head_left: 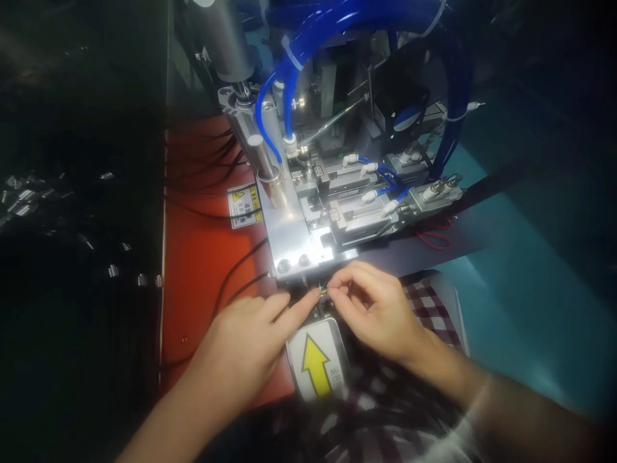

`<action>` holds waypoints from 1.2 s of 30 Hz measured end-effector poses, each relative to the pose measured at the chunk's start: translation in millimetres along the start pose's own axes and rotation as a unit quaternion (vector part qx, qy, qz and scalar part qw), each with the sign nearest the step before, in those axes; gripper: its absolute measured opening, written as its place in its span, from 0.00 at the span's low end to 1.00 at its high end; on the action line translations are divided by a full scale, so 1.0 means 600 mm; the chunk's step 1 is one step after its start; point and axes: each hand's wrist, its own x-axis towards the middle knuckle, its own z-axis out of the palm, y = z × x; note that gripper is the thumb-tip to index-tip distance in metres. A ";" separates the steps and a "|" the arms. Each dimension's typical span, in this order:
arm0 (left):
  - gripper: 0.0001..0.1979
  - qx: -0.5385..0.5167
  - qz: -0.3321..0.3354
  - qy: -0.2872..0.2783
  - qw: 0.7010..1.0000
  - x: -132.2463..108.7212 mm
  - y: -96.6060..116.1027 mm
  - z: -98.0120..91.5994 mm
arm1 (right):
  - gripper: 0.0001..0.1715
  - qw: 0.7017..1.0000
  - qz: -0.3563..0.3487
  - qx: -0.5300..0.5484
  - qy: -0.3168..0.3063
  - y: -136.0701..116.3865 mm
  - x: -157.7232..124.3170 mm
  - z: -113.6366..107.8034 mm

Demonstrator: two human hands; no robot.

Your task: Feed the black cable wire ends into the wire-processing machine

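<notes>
My left hand (255, 328) reaches in from the lower left with its index finger stretched out. That fingertip touches a tiny part with coloured bits (324, 290) at the front of the metal press fixture (292, 241). Its other fingers are bent and the thumb is hidden. From the right, my right hand (373, 305) pinches thumb and index finger together at the same tiny part. What lies between those fingertips is too small to make out. A white plate with a yellow arrow (315, 360) sits just below the fingertips, pointing toward the fixture.
Thick blue air hoses (347, 16) arch over the machine. Small pneumatic cylinders (364, 222) stand at its right. A warning label (245, 206) is on the orange surface (202, 257), crossed by black cables. Shiny small metal pieces (22, 199) lie at far left.
</notes>
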 end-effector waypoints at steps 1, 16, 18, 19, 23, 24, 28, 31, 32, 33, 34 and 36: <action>0.32 0.000 0.000 -0.001 1.000 0.000 0.000 0.000 | 0.05 1.000 -0.002 -0.008 0.001 0.001 -0.001 -0.001; 0.31 0.005 0.005 0.006 1.000 0.001 -0.001 0.005 | 0.06 0.999 -0.040 -0.032 -0.017 -0.007 0.005 -0.006; 0.32 0.006 0.006 0.006 1.000 0.001 -0.002 0.004 | 0.06 0.999 -0.023 -0.026 -0.014 -0.009 0.004 -0.004; 0.32 0.008 0.005 0.007 1.000 0.001 -0.002 0.004 | 0.07 1.000 -0.015 -0.022 -0.012 -0.009 0.004 -0.003; 0.31 0.015 -0.001 -0.001 1.000 0.001 -0.001 -0.001 | 0.08 0.999 0.037 0.016 0.005 -0.004 -0.001 -0.003; 0.31 0.017 -0.002 -0.003 1.000 0.002 0.000 -0.002 | 0.08 0.998 0.052 0.022 0.010 -0.002 -0.003 -0.004; 0.29 0.013 -0.002 0.000 1.000 0.002 0.001 -0.004 | 0.10 0.999 0.034 0.010 0.017 0.000 -0.016 -0.007; 0.29 0.011 -0.003 0.003 1.000 0.001 0.001 -0.003 | 0.13 1.000 0.012 -0.001 0.018 -0.005 -0.024 -0.007; 0.29 0.012 -0.004 0.002 1.000 0.001 0.001 -0.003 | 0.13 1.000 0.014 -0.001 0.017 -0.008 -0.026 -0.007; 0.29 0.013 -0.005 0.001 1.000 0.001 0.001 -0.002 | 0.14 1.000 0.017 -0.001 0.014 -0.010 -0.027 -0.008; 0.29 0.015 -0.005 0.000 1.000 0.001 0.001 -0.002 | 0.15 1.000 0.019 0.001 0.009 -0.012 -0.029 -0.008; 0.29 0.015 -0.003 -0.002 1.000 0.001 0.000 -0.002 | 0.17 1.000 0.026 0.006 -0.004 -0.016 -0.030 -0.009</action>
